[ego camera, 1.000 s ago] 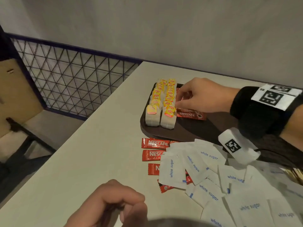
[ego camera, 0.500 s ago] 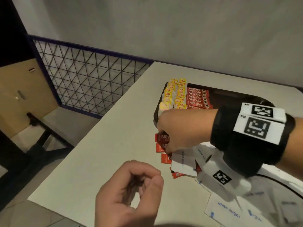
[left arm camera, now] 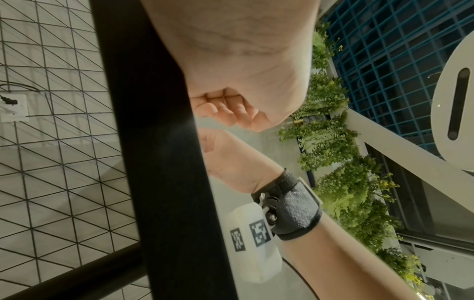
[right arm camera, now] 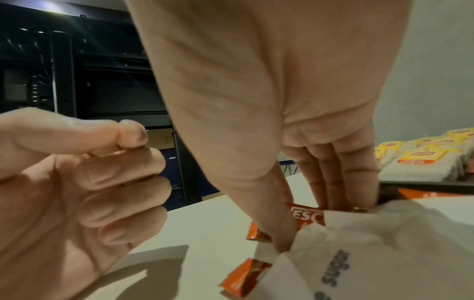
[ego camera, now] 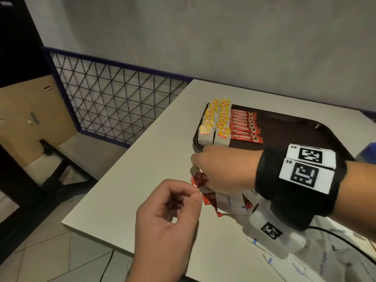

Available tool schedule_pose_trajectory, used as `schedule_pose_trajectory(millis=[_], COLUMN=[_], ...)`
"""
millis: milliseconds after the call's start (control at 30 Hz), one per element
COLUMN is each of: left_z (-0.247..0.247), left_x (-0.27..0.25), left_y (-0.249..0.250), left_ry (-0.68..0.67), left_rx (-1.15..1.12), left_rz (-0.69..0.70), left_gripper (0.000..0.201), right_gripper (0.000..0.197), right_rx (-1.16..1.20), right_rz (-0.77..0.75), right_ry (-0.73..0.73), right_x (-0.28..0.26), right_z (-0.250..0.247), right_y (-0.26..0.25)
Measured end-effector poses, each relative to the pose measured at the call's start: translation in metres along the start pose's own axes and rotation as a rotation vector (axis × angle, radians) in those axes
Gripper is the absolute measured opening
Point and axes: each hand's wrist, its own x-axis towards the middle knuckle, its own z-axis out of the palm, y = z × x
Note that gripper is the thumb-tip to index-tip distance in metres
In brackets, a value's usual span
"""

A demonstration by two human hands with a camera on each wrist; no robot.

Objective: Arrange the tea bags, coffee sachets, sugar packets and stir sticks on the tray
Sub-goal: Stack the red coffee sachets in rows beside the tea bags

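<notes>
A dark brown tray [ego camera: 295, 127] at the back of the table holds two rows of yellow-tagged tea bags [ego camera: 215, 123] and a row of red coffee sachets [ego camera: 244, 127]. In front of the tray, loose red sachets lie half under white sugar packets [ego camera: 230, 202]. My right hand [ego camera: 200, 176] reaches down into this pile, and its thumb and fingers pinch one red coffee sachet [right arm camera: 306, 216]. My left hand [ego camera: 189, 195] hovers just left of it with fingers curled, thumb on forefinger, holding nothing. No stir sticks are in view.
More sugar packets [ego camera: 305, 267] spread over the near right of the table, crossed by a black cable [ego camera: 335, 239]. The table's left edge drops to a tiled floor beside a wire mesh railing [ego camera: 114, 102]. A blue object [ego camera: 368, 151] shows at the right edge.
My right hand left the sachet row on the tray and came down onto the loose sachets in front of it, taking hold of one. My left hand rose toward it.
</notes>
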Motion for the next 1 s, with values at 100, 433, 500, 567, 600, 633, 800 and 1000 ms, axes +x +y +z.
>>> schedule_pose_trajectory(millis=[100,433,500,567,600,633,800,1000], left_z=[-0.001,-0.003,-0.005,-0.005,-0.004,-0.004,-0.006,0.005], left_x=[0.0,0.0,0.0,0.001,0.001,0.001,0.004,0.006], left_y=[0.002,0.004,0.003,0.002,0.001,0.0,-0.006,0.004], left_ry=[-0.007,-0.023,-0.017,-0.008,-0.004,0.002,0.082,-0.12], left_rx=[0.004,0.026,0.015,-0.01,-0.023,-0.031,-0.029,-0.066], left_rz=[-0.018,-0.018,-0.018,-0.021,-0.022,-0.019,-0.009,-0.073], left_gripper=[0.02,0.006,0.007,0.007,0.006,0.006,0.019,0.034], right_gripper=[0.04,0.024,0.015,0.004,0.006,0.01,0.007,0.021], right_rx=[0.047,-0.008,-0.071,-0.125,-0.134,-0.137,-0.015,0.893], right_rz=[-0.043,-0.131,-0.21,-0.282,-0.31,-0.341,-0.325,-0.25], right_ry=[0.067,0.092,0.135,0.196,0.219,0.241,0.388,0.46], right_x=[-0.002,0.0,-0.001,-0.005,-0.007,-0.009,-0.028,-0.066], right_z=[0.0,-0.002,-0.006,-0.011,-0.013,-0.016,-0.031,-0.044], right_y=[0.001,-0.001,-0.008,-0.014,-0.017,-0.018,-0.014,0.006])
